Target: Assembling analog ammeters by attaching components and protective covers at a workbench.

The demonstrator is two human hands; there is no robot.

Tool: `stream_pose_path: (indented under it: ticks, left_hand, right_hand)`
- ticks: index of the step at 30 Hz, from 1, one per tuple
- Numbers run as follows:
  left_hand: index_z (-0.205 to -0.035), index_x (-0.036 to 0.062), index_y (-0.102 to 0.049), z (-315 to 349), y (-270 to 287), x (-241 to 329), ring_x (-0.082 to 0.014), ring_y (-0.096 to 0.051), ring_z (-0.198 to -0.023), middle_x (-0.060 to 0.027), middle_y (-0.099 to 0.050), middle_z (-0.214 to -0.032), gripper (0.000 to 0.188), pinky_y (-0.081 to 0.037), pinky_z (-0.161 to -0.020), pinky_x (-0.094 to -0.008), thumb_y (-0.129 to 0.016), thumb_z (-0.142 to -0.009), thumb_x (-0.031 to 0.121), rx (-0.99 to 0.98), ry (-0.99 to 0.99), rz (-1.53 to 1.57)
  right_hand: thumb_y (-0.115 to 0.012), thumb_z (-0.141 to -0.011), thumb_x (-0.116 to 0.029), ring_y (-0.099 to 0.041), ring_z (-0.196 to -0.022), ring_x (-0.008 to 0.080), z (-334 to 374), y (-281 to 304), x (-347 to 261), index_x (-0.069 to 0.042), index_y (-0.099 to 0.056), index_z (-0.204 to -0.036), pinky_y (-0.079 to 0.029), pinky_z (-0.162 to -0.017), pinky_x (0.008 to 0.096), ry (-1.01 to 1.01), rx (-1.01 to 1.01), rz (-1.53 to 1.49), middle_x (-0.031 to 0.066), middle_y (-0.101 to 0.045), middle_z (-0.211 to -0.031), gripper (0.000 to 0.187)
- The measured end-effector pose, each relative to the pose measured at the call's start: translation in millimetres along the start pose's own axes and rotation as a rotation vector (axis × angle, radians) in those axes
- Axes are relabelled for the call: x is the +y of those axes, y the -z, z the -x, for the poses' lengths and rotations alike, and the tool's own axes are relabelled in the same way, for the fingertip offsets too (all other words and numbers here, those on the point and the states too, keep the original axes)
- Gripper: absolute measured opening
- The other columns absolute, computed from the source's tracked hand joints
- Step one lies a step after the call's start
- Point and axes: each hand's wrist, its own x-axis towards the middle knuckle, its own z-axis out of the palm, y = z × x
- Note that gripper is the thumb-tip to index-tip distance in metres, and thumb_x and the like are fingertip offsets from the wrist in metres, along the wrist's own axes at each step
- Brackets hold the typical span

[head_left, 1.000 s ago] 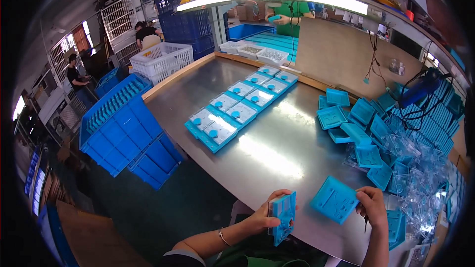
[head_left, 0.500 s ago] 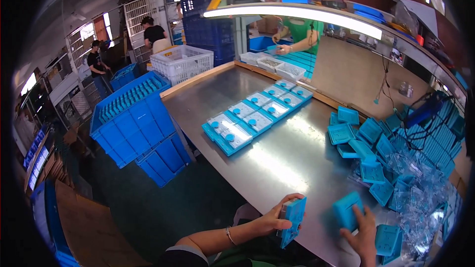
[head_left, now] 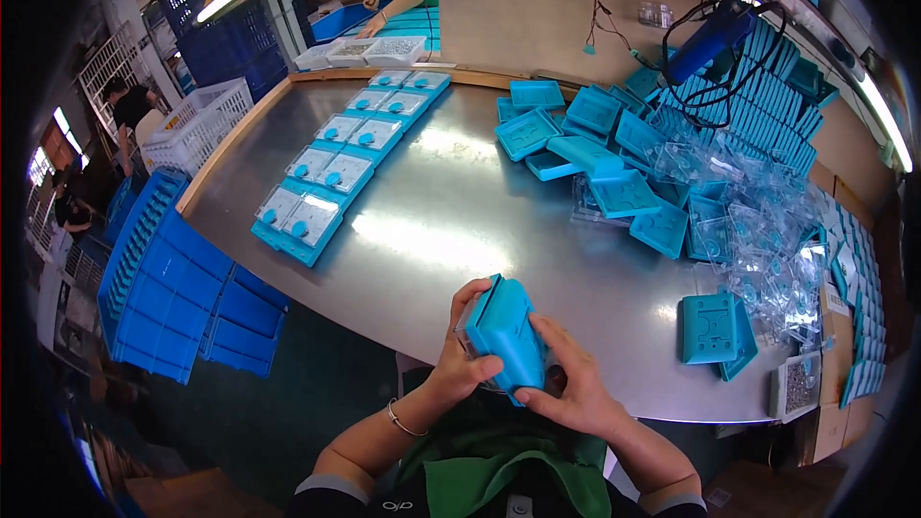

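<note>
In front of my body, both hands are closed on a turquoise plastic case (head_left: 516,338). My left hand (head_left: 453,364) grips it from the left, thumb over its lower edge, against a flat turquoise panel (head_left: 484,311) with a clear part on its outer side. My right hand (head_left: 578,386) holds the turquoise shell from the right, its fingers on the face and the thumb at the lower end. Shell and panel lie face to face, with a dark gap along the top. What lies between them is hidden.
Assembled turquoise-and-clear cases (head_left: 331,170) stand in rows on the metal table (head_left: 460,158). Loose turquoise shells (head_left: 593,155) and clear plastic covers (head_left: 758,221) are heaped right. A tray of small parts (head_left: 796,386) sits near the right edge. Blue crates (head_left: 168,297) stand left.
My right hand has brought the turquoise shell left against the panel in my left hand. The panel is now largely behind the shell. The view has swung to the right.
</note>
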Motion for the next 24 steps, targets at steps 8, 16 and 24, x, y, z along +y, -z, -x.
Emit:
stream_pose_path:
  ticks: [8,16,24]
  left_hand:
    - [-0.136,0.017,-0.023,4.8,7.3,1.1,-0.0218,-0.04,-0.118,-0.0073,-0.034,-0.128,0.093,-0.038,-0.097,-0.0364,-0.082,-0.064,0.029,-0.03,0.02,-0.034]
    - [-0.138,0.011,-0.026,-23.3,26.9,31.8,-0.0286,-0.037,-0.123,-0.0139,-0.031,-0.135,0.092,-0.035,-0.1,-0.0393,-0.078,-0.064,0.027,-0.062,0.03,-0.422]
    - [-0.129,0.0048,-0.044,-39.5,19.0,60.1,-0.0413,-0.034,-0.127,-0.0247,-0.032,-0.14,0.075,-0.028,-0.104,-0.0506,-0.074,-0.07,0.039,-0.322,-0.525,-1.468]
  right_hand:
    - [-0.074,-0.073,-0.027,-0.039,-0.128,0.0365,1.9,-15.0,14.3,-0.001,-0.033,-0.138,-0.031,-0.104,0.0406,0.11,0.039,0.024,0.0263,-0.038,-0.137,0.081]
    - [-0.072,-0.077,-0.028,-0.05,-0.113,0.0217,-36.6,-9.9,2.1,-0.002,-0.031,-0.14,-0.046,-0.083,0.032,-0.195,-0.024,-0.304,0.0212,-0.044,-0.135,0.08]
    - [-0.057,-0.088,-0.03,-0.054,-0.06,0.0059,-86.6,14.1,37.0,-0.004,-0.048,-0.129,-0.033,-0.038,0.02,-0.382,0.092,-0.725,0.0038,-0.062,-0.078,0.049]
